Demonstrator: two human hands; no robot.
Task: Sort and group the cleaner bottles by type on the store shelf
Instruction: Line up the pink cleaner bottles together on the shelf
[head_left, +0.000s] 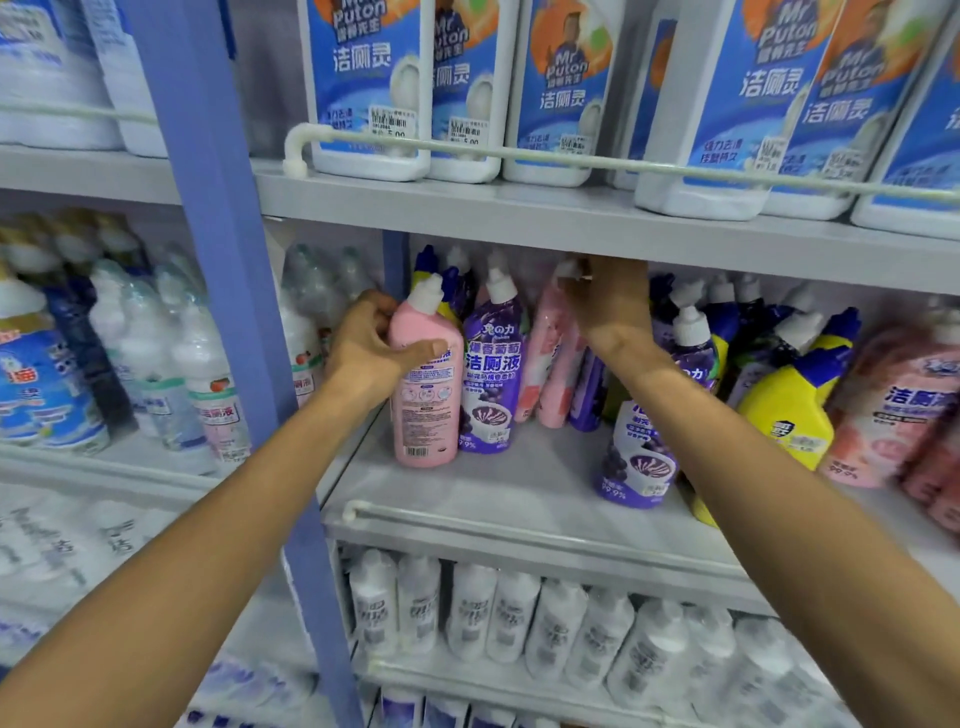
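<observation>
On the middle shelf (519, 499) my left hand (369, 348) grips a pink cleaner bottle (423, 405) with a white cap, standing upright at the shelf's left end. A purple bottle (491, 374) stands right beside it. My right hand (608, 301) reaches further back and holds the top of another pink bottle (550, 364); its cap is partly hidden by my fingers. Another purple bottle (639, 462) stands nearer the front, under my right forearm. Yellow bottles (789, 410) with blue caps and more pink bottles (893, 410) are mixed at the right.
The blue upright post (234, 291) borders the shelf on the left. The shelf above (571, 218) carries large white Mr Puton jugs (369, 88) close over my right hand. A white rail (467, 525) runs along the front edge. White bottles (498, 613) fill the shelf below.
</observation>
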